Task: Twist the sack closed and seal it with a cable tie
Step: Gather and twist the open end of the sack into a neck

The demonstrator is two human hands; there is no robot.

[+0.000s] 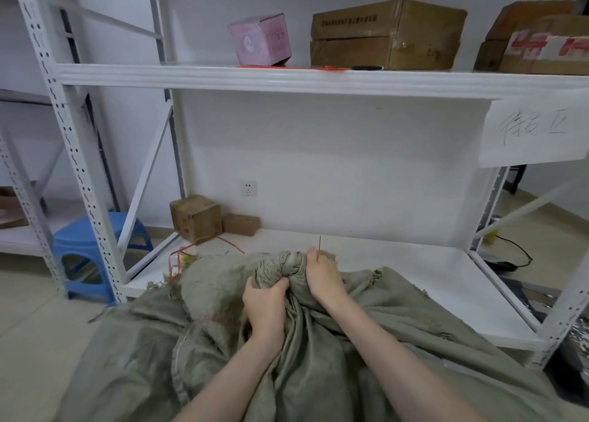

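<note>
1. now the twisted neck (280, 267) of the sack (318, 373) stands up as a short, tight rope of grey-green weave. it arches left to right, right between the two hands.
2. left hand (266, 303) grips the neck's lower left end from the near side, fingers curled round it. right hand (322, 276) clamps the right end, fingers folded over the cloth. both touch it, so neither is nearer.
3. sack cloth looks coarse, frayed at the edges and limp. the body spreads in loose folds toward the person and lies partly on the bottom shelf board (414, 281).
4. a thin dark line (319, 242) rises just above the right hand; i cannot tell whether it is a tie.
5. an orange strip (287, 67), perhaps a tie, lies on the upper shelf (318, 82), well above and apart. reaching it would likely mean freeing one hand while the other keeps the twist from unwinding.
</note>
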